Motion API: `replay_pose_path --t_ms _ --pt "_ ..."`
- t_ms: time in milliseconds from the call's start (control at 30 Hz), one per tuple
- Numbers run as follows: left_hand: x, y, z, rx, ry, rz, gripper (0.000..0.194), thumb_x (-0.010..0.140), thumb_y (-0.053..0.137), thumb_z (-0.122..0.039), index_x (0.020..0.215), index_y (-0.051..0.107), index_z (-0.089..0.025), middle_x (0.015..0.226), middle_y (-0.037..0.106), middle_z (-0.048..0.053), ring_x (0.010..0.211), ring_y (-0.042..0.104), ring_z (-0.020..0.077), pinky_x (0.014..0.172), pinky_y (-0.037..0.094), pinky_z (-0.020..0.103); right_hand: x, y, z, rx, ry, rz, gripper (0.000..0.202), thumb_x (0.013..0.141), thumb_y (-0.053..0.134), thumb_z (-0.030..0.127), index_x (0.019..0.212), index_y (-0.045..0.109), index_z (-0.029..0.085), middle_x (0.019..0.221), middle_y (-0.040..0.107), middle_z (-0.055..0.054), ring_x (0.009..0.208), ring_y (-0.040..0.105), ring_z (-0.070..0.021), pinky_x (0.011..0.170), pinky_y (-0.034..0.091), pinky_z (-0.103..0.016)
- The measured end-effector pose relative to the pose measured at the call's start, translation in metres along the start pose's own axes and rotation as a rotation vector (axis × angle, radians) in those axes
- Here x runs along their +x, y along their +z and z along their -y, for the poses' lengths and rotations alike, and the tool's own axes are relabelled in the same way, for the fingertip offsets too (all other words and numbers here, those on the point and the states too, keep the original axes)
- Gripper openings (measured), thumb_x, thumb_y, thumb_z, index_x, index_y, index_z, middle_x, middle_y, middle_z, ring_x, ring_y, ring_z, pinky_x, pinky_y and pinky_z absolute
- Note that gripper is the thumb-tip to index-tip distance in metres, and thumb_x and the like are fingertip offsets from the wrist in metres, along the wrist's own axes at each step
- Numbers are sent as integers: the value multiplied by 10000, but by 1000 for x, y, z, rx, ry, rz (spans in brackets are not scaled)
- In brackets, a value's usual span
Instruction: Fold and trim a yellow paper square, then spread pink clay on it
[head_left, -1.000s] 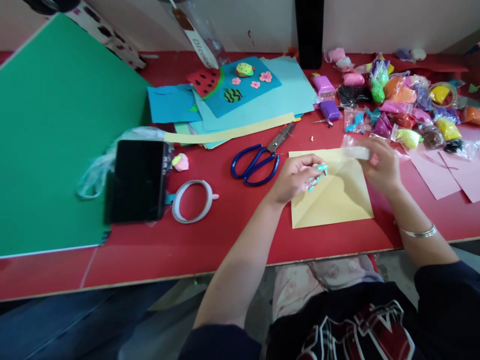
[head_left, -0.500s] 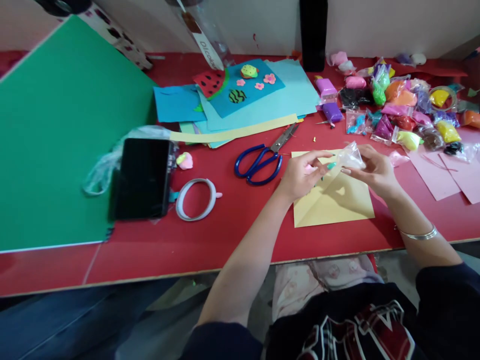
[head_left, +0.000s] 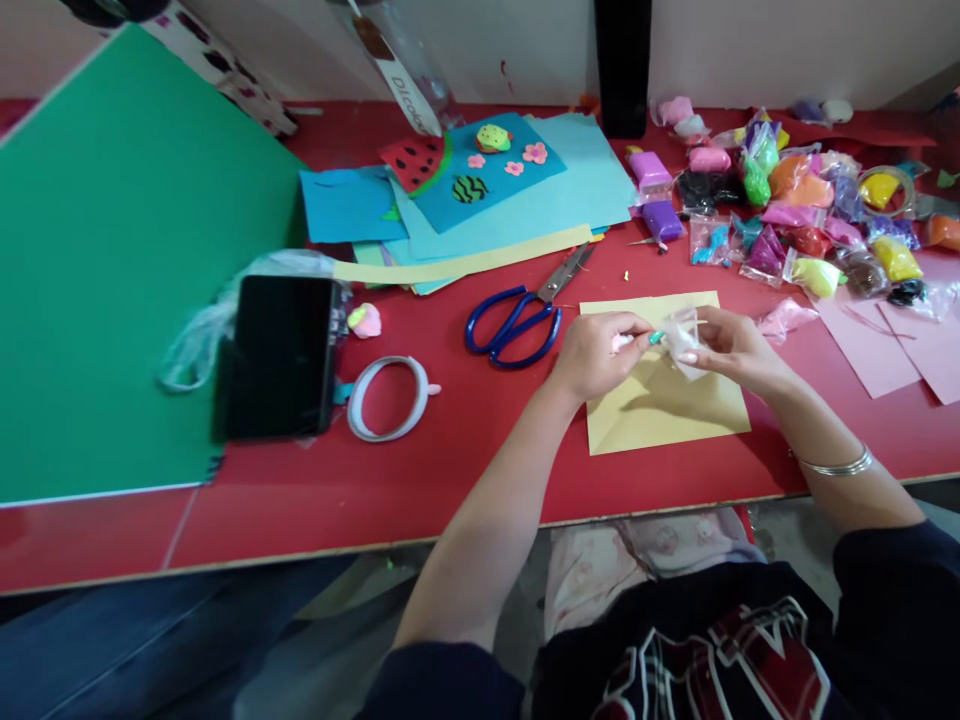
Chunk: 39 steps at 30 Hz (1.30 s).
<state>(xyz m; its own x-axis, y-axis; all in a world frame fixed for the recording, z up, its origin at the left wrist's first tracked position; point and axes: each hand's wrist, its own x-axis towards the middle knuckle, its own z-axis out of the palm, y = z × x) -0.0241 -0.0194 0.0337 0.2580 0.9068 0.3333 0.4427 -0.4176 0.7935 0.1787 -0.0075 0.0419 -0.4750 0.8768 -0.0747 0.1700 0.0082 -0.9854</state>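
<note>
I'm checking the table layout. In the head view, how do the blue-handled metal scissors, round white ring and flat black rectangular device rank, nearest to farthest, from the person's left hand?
1. Blue-handled metal scissors, just left of the left hand.
2. Round white ring, farther left.
3. Flat black rectangular device, farthest left of the three.

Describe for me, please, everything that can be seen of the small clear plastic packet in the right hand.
The plastic packet is small, see-through and crinkled, and looks like thin film. Something whitish shows inside, but I cannot tell what it is. The thumb and fingers of the right hand hold it above the pale yellow paper. The fingertips of the left hand are close to its left side; whether they touch it is unclear. Its opening cannot be made out.
</note>
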Motion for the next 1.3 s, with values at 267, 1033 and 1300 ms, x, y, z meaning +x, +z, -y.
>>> replay_pose_path --t_ms 267,1033,1300 --pt "-2 -3 -9 -119 -2 146 153 801 563 -211 749 698 -162 744 741 34 678 667 153 606 470 239 -1 5 7 3 4 -81 327 696 765 457 839 748 164 791 727 -52 670 627 -135 566 482 -251" --pt "-3 24 -2 295 482 -421 454 889 590 -184 1310 422 -209 1185 656 104 1126 630 232 948 501 352 -1 25 1 -239 -332 -284 544 843 587 552 1272 552 219 1296 591 -130 1217 564 -271 1025 468 -470" --pt "-7 32 -10 122 498 -264 566 900 556 -293 1413 342 -186 1293 602 140 1180 603 244 956 519 368 6 18 -1 286 -72 -141 377 723 760 491 949 669 204 912 678 -28 844 668 -151 840 568 -326"
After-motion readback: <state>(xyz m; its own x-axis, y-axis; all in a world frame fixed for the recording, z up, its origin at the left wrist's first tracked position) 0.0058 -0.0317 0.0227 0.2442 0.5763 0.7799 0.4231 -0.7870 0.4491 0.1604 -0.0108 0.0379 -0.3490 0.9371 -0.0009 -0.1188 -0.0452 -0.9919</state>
